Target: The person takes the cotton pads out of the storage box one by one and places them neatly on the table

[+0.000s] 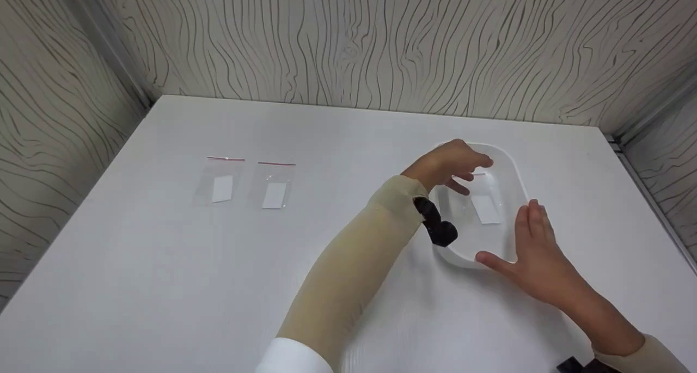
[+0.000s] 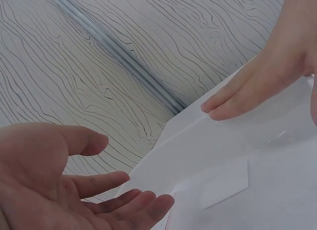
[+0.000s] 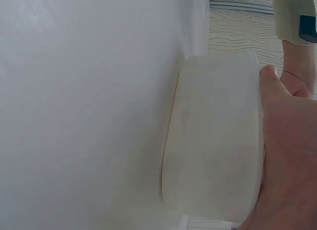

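A white plastic tub (image 1: 468,243) stands on the right part of the table. Inside it lies a clear zip bag (image 1: 493,190) with a white rectangular piece (image 1: 486,209) in it, also visible in the left wrist view as a white piece (image 2: 226,185). Above the tub's far left part is my left hand (image 1: 449,160), its fingers loosely spread and holding nothing. My right hand (image 1: 536,258) rests against the tub's near right corner, with straight fingers along the right rim and the thumb at the near rim. In the right wrist view the tub's outer wall (image 3: 218,136) shows beside that hand.
Two more clear zip bags with red strips, the left bag (image 1: 222,182) and the right bag (image 1: 274,188), lie flat on the left half of the white table (image 1: 218,286). Wood-grain patterned panels (image 1: 348,46) stand behind the table and at both sides.
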`<state>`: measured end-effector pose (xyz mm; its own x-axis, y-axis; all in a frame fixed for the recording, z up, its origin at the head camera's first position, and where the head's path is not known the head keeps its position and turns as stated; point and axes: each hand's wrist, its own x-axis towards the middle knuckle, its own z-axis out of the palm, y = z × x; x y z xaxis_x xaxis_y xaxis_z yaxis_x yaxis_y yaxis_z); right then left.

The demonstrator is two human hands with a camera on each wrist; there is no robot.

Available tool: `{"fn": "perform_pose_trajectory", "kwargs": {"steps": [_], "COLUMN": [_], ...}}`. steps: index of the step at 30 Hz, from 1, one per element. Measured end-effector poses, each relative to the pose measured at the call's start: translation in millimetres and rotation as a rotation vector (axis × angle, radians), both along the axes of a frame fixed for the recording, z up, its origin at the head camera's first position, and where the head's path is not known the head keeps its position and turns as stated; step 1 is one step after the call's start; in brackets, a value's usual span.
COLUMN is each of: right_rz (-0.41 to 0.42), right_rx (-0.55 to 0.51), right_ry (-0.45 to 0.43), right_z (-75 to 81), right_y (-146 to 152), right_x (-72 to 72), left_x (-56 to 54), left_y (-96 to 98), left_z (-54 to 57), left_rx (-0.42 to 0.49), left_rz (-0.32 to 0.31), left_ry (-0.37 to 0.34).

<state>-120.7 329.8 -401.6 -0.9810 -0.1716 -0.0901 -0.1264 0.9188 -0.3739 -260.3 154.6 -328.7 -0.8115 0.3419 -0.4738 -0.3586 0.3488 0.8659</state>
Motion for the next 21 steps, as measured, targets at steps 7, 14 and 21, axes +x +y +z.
{"fn": "perform_pose_trajectory", "kwargs": {"steps": [7,14,21], "right_rz": [-0.005,0.002,0.001], "right_rx": [0.01,-0.004,-0.002], "right_ry": [-0.007,0.004,0.003], "right_z": [-0.9,-0.8,-0.5], "right_y": [0,1,1], "right_x": [-0.8,-0.4,-0.6], "left_x": [0.0,-0.6,2.0], "left_y": [9.9,19.2,22.6], "left_z": [-10.8,-23.5,-28.8], "left_rx": [-0.049,-0.123,-0.175], "left_rz": [0.024,0.045,0.086], "left_ry": [0.013,0.011,0.061]}}
